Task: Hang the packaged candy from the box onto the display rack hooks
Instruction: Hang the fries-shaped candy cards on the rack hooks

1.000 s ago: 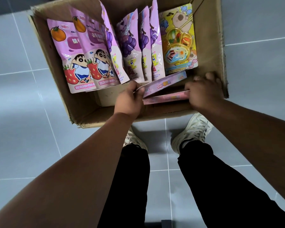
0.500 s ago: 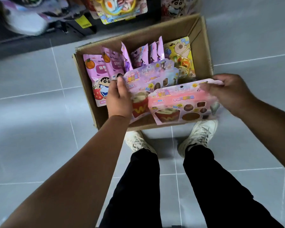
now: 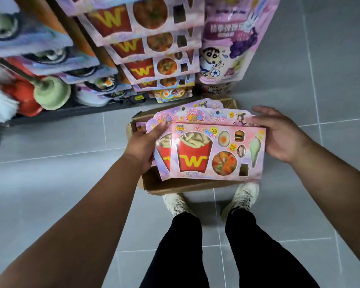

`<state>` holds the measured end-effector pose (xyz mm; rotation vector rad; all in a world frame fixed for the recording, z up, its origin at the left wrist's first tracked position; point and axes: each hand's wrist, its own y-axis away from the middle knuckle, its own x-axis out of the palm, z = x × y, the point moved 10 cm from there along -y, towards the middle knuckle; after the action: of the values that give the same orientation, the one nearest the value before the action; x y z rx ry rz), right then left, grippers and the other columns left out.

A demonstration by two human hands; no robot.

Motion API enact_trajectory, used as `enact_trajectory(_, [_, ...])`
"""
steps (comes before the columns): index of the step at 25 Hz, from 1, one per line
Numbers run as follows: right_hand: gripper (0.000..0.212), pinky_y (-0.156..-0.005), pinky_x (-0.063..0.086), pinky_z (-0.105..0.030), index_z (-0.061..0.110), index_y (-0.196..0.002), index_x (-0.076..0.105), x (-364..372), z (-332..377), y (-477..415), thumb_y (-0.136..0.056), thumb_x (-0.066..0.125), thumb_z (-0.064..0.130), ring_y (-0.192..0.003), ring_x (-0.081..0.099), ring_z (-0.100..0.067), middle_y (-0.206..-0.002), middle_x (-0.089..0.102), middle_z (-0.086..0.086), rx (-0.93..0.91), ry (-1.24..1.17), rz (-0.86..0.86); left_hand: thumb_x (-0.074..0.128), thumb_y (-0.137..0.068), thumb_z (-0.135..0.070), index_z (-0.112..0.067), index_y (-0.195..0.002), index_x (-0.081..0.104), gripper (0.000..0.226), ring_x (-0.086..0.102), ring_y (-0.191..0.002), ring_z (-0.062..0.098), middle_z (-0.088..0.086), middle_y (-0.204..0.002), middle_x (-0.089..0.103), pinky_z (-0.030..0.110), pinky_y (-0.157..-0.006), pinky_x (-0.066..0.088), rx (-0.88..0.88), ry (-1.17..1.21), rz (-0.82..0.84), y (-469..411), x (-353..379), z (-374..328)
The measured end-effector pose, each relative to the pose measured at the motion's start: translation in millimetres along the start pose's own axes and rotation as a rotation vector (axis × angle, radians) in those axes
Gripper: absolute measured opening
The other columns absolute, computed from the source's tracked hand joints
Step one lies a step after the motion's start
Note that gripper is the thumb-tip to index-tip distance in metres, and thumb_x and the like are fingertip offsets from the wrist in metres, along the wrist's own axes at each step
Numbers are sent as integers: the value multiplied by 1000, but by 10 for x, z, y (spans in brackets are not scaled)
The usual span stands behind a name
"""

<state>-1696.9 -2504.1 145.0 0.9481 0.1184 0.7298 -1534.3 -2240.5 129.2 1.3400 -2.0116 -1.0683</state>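
Pink candy packs (image 3: 216,151) hover above the box (image 3: 175,186); our left hand (image 3: 142,146) pinches their left edge, our right hand (image 3: 283,137), fingers (image 3: 265,111) straight, touches the right edge. Open floor (image 3: 50,183) flanks the box.

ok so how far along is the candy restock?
Done: matching W packs already hang on the rack. In hand: left hand grips a few fast-food candy packs, right hand steadies their edge, above the box. Left: hooking these; the box is mostly hidden, so remaining stock is unclear.
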Motion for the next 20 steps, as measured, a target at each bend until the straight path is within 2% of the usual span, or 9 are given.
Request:
enact_trajectory(4, [54,-61,60,-31,16,-123,53,218,498,541,-83,52,-21,-63,72,-17,-79,74,-8,-87,155,72,69,-90,-9,0,-125,62,37,72,-98,32,19,-116,73,38,-80,62,-8,22,144,575,-28,-485])
enact_trajectory(5, [57,-64,60,-32,16,-123,55,268,647,683,-77,63,-17,-65,73,-18,-84,74,-11,-109,176,68,68,-90,-6,1,-126,62,37,71,-99,31,19,-118,72,37,-81,62,4,20,156,731,-65,-625])
enact_trajectory(7, [72,-69,61,-37,22,-115,61,371,899,987,-51,91,6,-71,74,-22,-94,74,-17,-124,178,61,66,-91,-4,1,-124,62,33,71,-100,31,17,-116,73,38,-84,62,30,22,179,1060,-141,-873])
enact_trajectory(8, [74,-71,60,-40,26,-111,62,410,1007,1124,-45,93,10,-74,73,-25,-100,73,-19,-137,187,48,64,-92,-4,-1,-122,62,30,71,-101,31,16,-115,73,39,-85,61,41,26,181,1217,-180,-973])
enact_trajectory(10, [56,-68,60,-39,31,-107,62,465,1199,1372,-63,80,0,-72,72,-23,-113,69,-20,-194,206,-4,61,-94,-4,0,-124,61,30,69,-108,34,19,-122,70,42,-91,58,52,84,164,1491,-255,-1100])
enact_trajectory(11, [50,-60,61,-35,33,-106,61,521,1290,1520,-74,73,-4,-69,72,-18,-115,68,-15,-221,233,-19,61,-94,-5,3,-128,60,34,65,-114,38,21,-127,67,46,-97,55,63,121,149,1638,-313,-1177])
enact_trajectory(13, [44,-48,55,-27,38,-109,59,679,1424,1832,-88,66,1,-65,72,-12,-113,67,-5,-250,298,-18,62,-93,-10,3,-132,58,41,59,-124,43,23,-131,64,52,-107,47,97,187,138,1963,-390,-1353])
enact_trajectory(16, [39,-48,51,-24,36,-119,57,829,1666,2309,-91,67,12,-62,72,-8,-101,70,-2,-324,263,-63,66,-90,-19,-2,-134,58,47,59,-125,42,21,-133,64,57,-108,44,147,290,184,2474,-369,-1596])
enact_trajectory(20, [25,-52,57,-26,17,-117,62,919,1980,2793,-92,66,14,-58,71,-8,-89,72,-7,-434,111,-168,53,-101,-26,-9,-125,64,32,61,-121,41,21,-130,66,57,-103,49,220,359,252,3024,-298,-1935])
